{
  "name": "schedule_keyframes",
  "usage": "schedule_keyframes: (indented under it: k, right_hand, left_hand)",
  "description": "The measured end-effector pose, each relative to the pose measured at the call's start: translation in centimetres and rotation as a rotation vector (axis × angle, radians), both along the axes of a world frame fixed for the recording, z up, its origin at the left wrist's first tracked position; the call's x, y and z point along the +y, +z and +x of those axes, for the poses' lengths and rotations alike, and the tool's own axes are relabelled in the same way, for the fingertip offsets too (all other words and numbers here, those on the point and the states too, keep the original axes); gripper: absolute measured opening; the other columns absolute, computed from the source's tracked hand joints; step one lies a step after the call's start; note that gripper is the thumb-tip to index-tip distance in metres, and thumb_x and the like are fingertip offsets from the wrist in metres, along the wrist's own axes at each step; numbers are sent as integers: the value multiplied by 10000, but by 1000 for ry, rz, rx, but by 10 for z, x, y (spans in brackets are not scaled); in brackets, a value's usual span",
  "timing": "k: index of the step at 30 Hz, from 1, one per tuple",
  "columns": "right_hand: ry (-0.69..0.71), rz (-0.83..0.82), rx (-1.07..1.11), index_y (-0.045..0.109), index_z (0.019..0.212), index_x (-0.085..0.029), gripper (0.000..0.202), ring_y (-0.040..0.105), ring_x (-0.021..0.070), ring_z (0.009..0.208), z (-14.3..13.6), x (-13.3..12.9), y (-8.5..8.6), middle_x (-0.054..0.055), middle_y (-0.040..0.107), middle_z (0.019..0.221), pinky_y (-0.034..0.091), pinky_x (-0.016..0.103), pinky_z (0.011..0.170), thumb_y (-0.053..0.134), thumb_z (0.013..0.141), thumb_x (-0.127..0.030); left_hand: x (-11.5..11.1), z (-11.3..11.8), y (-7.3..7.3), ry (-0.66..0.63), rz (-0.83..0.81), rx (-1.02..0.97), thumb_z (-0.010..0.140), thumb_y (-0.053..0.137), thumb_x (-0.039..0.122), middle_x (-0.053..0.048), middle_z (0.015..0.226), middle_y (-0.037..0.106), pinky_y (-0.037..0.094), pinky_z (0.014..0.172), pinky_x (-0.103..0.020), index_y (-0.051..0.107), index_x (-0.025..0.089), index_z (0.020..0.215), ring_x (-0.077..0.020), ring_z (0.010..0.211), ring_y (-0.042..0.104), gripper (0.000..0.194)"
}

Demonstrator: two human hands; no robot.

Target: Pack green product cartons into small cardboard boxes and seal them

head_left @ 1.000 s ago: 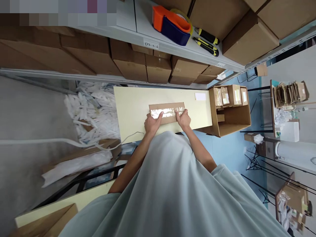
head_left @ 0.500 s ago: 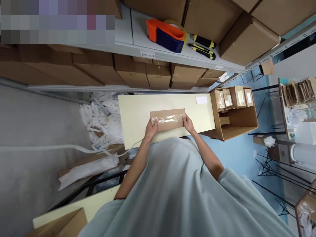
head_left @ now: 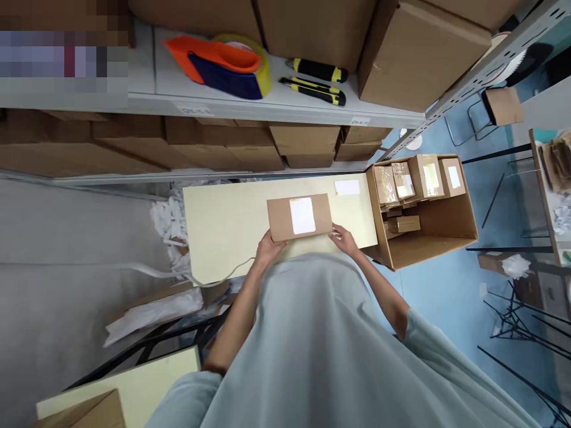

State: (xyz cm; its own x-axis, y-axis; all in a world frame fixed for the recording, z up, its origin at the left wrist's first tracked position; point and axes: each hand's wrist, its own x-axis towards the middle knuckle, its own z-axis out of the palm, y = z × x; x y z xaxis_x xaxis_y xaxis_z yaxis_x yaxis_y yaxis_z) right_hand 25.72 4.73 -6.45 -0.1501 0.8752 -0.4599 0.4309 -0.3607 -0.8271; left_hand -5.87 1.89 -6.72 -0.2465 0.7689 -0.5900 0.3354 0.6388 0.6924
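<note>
Between my two hands is a small flat cardboard box (head_left: 322, 213), its top showing a white label (head_left: 302, 215). My left hand (head_left: 269, 248) grips the box's near left corner, with fingers partly beneath it. At the near right corner, my right hand (head_left: 344, 240) pinches the edge. The box is over the pale yellow tabletop (head_left: 223, 229); whether it touches the surface I cannot tell. Beyond it, a white paper slip (head_left: 347, 187) lies near the table's far right corner.
Right of the table stands a large open carton (head_left: 435, 241) holding several small taped boxes. Above, a grey shelf (head_left: 156, 98) bears an orange-and-blue tape dispenser (head_left: 223, 65), box cutters (head_left: 314, 86) and cartons. A white cable (head_left: 223, 279) runs at the left, near white scraps (head_left: 165, 220).
The box has been turned over: its shiny taped face was up, and now the white label is. My hands have shifted to its near corners. The camera view has moved too.
</note>
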Motion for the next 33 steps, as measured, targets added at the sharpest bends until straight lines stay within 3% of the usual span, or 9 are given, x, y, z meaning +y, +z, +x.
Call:
schedule_keyframes:
  k: [4,7,9,12,16,20,27,30,33]
  right_hand:
    - [163,19,54,796,1511,-250,577,767,356,1451,29,18,-9,140,770,1594,625,573,1261,780,1033,-574]
    - [217,106,-5,817,1460,-210,489,696,352,1552,54,57,-15,167,759,1604,492,548,1398,717,1100,-527]
    - [227,147,-87,800,1479,-190,456,640,341,1611,64,95,-23,176,714,1661,432,529,1443,654,1140,-458]
    - [305,166,-178,754,1545,-198,448,495,303,1727,66,154,-42,129,597,1793,346,519,1495,580,1151,-318]
    - [425,112,-209,740,1520,-130,465,419,307,1767,57,204,-65,176,518,1845,281,534,1516,599,1076,-136]
    - [502,126,-267,787,1430,-130,409,499,306,1697,55,215,-74,199,602,1771,367,531,1471,591,1073,-89]
    - [506,119,-340,809,1340,-76,443,624,298,1513,55,210,-69,249,735,1565,496,428,1308,459,1081,10]
    - [441,117,-352,815,1294,-112,367,692,298,1390,52,210,-61,215,787,1448,551,406,1207,477,1151,-97]
    - [253,127,-340,800,1259,-168,261,744,290,1296,56,209,-49,154,813,1382,590,378,1088,558,1181,-227]
  left_hand:
    - [-3,22,6,105,27,1,673,1041,427,-256,1615,686,564,1291,-547,514,151,1605,-392,1522,678,1106]
    - [11,45,22,169,113,192,748,1031,538,-291,1800,489,412,1418,-569,381,139,1757,-424,1733,449,1265]
    - [32,69,30,143,190,292,887,932,583,-262,1845,448,330,1462,-568,404,164,1779,-416,1780,369,1118]
    - [75,117,33,42,263,266,1035,760,545,-214,1803,543,378,1447,-525,543,193,1718,-367,1714,496,799]
    - [119,181,27,-68,267,165,1086,660,485,-199,1737,629,430,1421,-533,619,182,1666,-344,1656,575,656]
    - [124,209,25,-199,257,138,1071,699,487,-179,1712,657,420,1428,-573,683,199,1606,-367,1667,559,607]
    - [113,206,18,-143,201,88,1077,645,454,-173,1668,691,489,1376,-557,704,194,1570,-355,1591,635,561]
    - [121,204,13,-179,169,101,1083,635,439,-164,1682,682,506,1361,-543,702,201,1579,-347,1589,636,555]
    - [139,203,8,-292,150,147,1090,628,415,-168,1709,662,481,1382,-543,685,195,1604,-343,1619,607,562]
